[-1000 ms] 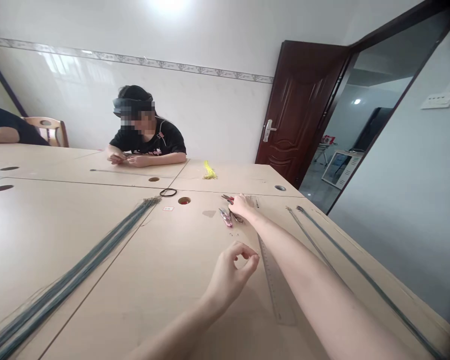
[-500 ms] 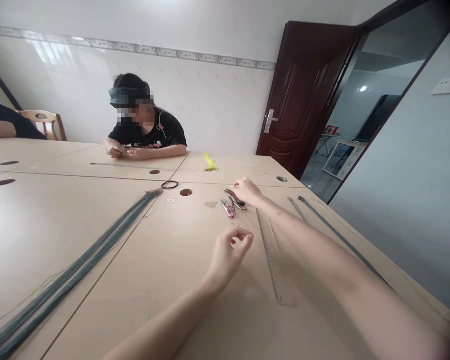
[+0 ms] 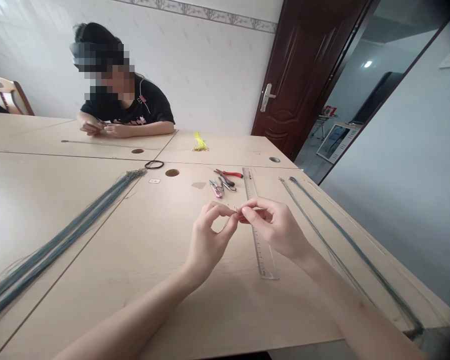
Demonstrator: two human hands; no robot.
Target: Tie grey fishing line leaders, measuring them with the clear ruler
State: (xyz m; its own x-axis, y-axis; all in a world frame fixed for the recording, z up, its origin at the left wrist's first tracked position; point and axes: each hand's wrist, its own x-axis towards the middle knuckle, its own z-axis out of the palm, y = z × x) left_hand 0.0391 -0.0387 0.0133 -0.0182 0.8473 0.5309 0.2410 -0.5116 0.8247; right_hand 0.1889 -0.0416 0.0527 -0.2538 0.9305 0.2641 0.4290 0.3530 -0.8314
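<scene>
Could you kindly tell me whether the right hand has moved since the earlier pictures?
Yes: the right hand has drawn back toward the person, from level with the far end of the clear ruler to above its middle.

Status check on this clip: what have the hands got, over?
Left hand, right hand pinching thin strand. Clear ruler directly below.

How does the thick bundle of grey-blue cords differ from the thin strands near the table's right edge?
The thick bundle of cords is far fuller than the thin strands, which form two slim lines. The bundle lies left of the clear ruler, the strands right of it. Both are grey-blue and lie straight on the table.
</scene>
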